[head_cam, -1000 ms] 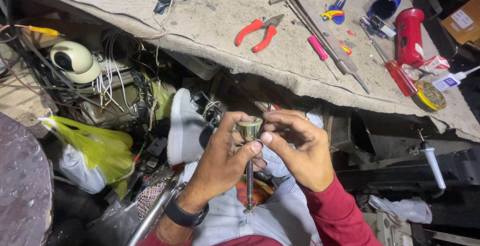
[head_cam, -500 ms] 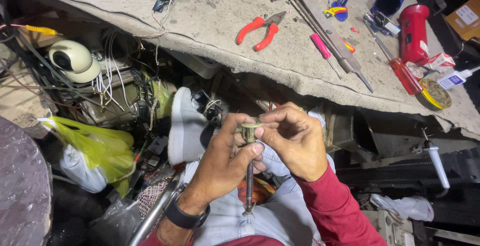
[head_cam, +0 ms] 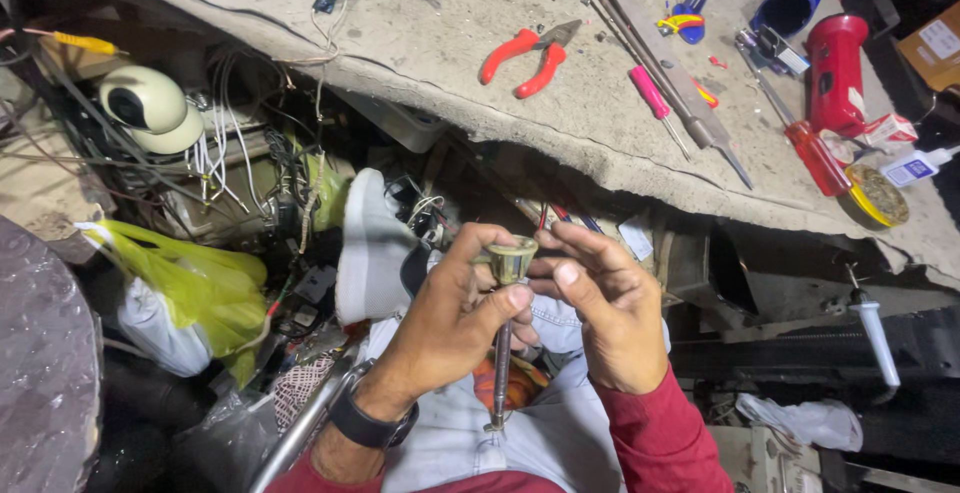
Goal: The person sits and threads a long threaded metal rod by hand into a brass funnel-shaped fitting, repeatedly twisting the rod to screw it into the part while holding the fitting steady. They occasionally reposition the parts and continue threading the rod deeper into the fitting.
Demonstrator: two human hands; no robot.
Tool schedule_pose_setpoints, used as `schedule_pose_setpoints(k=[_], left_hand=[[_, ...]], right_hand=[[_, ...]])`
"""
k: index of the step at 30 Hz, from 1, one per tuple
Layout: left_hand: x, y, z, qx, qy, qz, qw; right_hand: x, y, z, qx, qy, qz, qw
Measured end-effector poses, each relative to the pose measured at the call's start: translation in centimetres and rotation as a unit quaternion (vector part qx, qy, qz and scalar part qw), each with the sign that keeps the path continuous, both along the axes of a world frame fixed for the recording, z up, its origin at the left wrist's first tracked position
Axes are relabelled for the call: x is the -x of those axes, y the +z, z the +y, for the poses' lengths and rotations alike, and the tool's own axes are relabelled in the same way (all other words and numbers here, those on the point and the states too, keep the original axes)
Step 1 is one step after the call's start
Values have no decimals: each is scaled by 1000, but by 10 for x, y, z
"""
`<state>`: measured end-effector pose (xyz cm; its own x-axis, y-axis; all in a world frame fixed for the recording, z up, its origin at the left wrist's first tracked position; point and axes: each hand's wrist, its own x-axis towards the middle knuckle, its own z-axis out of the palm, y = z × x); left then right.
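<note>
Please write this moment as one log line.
left hand: holds brass fitting | right hand: touches fitting | pliers: on bench

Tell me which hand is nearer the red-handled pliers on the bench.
Right. The right hand sits almost straight below the red-handled pliers, fingertips at the small brass cup. The left hand grips that cup's stem lower and further left.

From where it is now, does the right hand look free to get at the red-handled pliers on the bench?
Probably not at once. The right hand and left hand both pinch the small brass-coloured part on its thin rod. The pliers lie uncovered on the workbench, so the path itself looks free.
</note>
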<state>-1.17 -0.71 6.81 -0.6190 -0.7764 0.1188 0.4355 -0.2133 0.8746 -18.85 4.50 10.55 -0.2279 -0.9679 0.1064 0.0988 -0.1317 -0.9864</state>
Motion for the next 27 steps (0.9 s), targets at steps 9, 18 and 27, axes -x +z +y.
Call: schedule_pose_setpoints(k=[9,18,27], left_hand=[[6,-9,-2,-44,-37,78,995],[1,-9,-7,-15,46,83,995],[2,-2,-4,-21,58,46,997]], right_hand=[[-5,-23,22,-68,27,-48,996],[11,-53,57,-185,280,-21,942],[36,-120,93,-229,166,-92,955]])
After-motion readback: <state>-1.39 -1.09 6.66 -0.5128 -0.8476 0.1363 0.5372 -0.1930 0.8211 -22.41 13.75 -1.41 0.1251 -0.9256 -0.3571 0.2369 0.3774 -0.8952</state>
